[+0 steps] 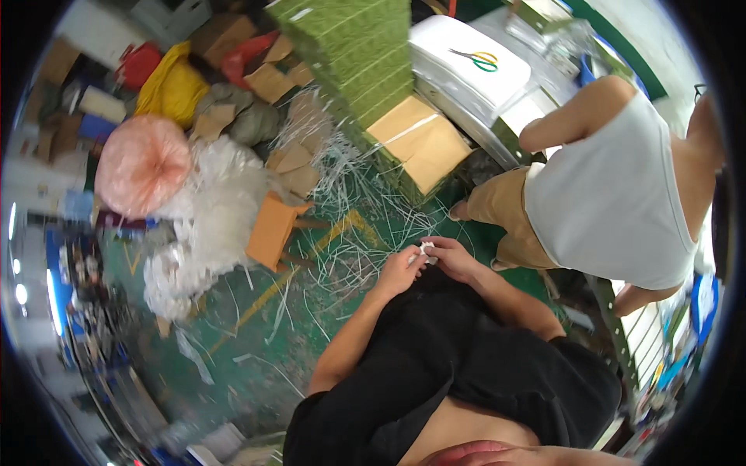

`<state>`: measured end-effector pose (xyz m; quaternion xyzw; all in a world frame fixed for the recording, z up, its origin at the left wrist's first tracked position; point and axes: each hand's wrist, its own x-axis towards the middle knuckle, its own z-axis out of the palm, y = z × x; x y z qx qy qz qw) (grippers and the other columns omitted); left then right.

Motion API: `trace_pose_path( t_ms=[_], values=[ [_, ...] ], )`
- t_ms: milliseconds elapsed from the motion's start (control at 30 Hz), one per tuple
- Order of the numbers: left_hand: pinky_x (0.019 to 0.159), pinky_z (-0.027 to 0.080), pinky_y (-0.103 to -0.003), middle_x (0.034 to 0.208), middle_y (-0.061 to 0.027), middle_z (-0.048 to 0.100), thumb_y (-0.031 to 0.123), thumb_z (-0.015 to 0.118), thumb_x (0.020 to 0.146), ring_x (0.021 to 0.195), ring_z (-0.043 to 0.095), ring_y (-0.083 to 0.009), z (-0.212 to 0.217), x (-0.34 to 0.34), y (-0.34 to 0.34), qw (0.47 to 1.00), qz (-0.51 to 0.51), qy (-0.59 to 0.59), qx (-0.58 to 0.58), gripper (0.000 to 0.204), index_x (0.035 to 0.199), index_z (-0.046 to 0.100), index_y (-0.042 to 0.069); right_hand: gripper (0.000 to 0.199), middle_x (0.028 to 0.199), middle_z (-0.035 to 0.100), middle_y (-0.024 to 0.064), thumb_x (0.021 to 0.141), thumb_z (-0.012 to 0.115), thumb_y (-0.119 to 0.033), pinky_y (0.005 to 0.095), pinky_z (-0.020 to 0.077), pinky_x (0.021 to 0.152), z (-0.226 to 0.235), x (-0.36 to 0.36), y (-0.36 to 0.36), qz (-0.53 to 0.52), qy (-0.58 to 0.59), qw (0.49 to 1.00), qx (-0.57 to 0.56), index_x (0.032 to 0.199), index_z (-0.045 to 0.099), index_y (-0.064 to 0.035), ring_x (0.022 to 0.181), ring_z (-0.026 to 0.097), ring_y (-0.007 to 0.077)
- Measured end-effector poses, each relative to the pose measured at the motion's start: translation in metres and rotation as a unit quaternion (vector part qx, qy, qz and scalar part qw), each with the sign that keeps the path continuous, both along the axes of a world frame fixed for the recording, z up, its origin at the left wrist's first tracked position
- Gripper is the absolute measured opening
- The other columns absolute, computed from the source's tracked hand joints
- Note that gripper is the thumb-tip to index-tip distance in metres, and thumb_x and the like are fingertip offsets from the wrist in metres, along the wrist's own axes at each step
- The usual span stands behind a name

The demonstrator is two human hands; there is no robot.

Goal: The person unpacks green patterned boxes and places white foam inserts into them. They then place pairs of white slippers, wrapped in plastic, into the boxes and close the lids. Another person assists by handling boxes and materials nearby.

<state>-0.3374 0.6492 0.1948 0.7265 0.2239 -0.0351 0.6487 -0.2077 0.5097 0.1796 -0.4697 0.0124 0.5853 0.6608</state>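
My left hand (pixel 401 272) and my right hand (pixel 454 259) meet in front of my body, fingers closed. Pinched between them is a small crumpled white piece (pixel 427 248), perhaps paper or plastic; its exact kind is too small to make out. Some fingertips are hidden behind it. On the floor just past my hands lies a tangle of thin white strips (pixel 353 252). A brown wooden stool (pixel 271 231) stands to the left of my hands.
A person in a white sleeveless top (pixel 610 198) stands close on my right at a work surface. Scissors (pixel 483 61) lie on a white lid (pixel 443 46). Tall green patterned stacks (pixel 350 62) and a brown carton (pixel 423 144) stand ahead. Plastic bags (pixel 225 210) pile up left.
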Motion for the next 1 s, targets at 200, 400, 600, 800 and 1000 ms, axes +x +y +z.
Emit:
trace_pose_path(
  t_ms=[200,400,600,800,1000],
  values=[
    [0.054,0.052,-0.027,0.079,-0.0076,0.071,0.021,0.061,0.1,0.063,0.067,-0.0129,-0.009,0.062,0.099,0.997,-0.015,0.062,-0.037,0.019,0.102,0.063,0.003,0.019,0.1,0.066,0.0041,0.1,0.06,-0.013,0.0317,0.0558,0.077,0.001,0.068,0.08,0.122,-0.153,0.98,-0.046,0.117,0.061,-0.0031,0.094,0.064,0.013],
    [0.052,0.052,-0.024,0.081,-0.0051,0.069,0.022,0.06,0.101,0.063,0.066,-0.0111,-0.039,0.147,0.166,0.982,-0.132,0.064,-0.121,0.018,0.099,0.063,0.004,0.018,0.1,0.068,0.0089,0.099,0.061,-0.01,0.0303,0.059,0.067,0.015,0.116,0.12,0.067,-0.241,0.959,-0.135,0.113,0.059,0.0012,0.078,0.068,0.0162],
    [0.054,0.053,-0.026,0.084,-0.0092,0.068,0.021,0.058,0.102,0.065,0.066,-0.0148,-0.052,0.232,0.185,0.966,-0.15,0.118,-0.177,0.019,0.111,0.058,0.003,0.016,0.091,0.069,0.0072,0.098,0.063,-0.01,0.0269,0.0547,0.058,0.006,0.158,0.107,-0.113,-0.151,0.966,-0.176,0.11,0.06,0.0003,0.074,0.069,0.0139],
    [0.079,0.06,-0.035,0.116,-0.0197,0.065,0.003,0.047,0.102,0.094,0.07,-0.0282,-0.102,0.296,0.173,0.954,-0.088,0.109,-0.264,0.026,0.128,0.048,-0.002,0.019,0.087,0.068,0.0082,0.098,0.062,-0.012,0.028,0.0523,0.051,-0.018,0.193,0.047,-0.176,-0.147,0.943,-0.241,0.111,0.054,-0.0001,0.068,0.069,0.0164],
    [0.087,0.059,-0.041,0.125,-0.0224,0.063,0.003,0.047,0.103,0.104,0.068,-0.0319,-0.139,0.368,0.126,0.942,-0.005,0.118,-0.316,0.031,0.133,0.045,-0.002,0.02,0.098,0.073,0.0127,0.101,0.056,-0.014,0.0294,0.0529,0.05,0.01,0.238,-0.005,-0.152,-0.098,0.956,-0.232,0.115,0.049,-0.002,0.067,0.07,0.017]
  ],
)
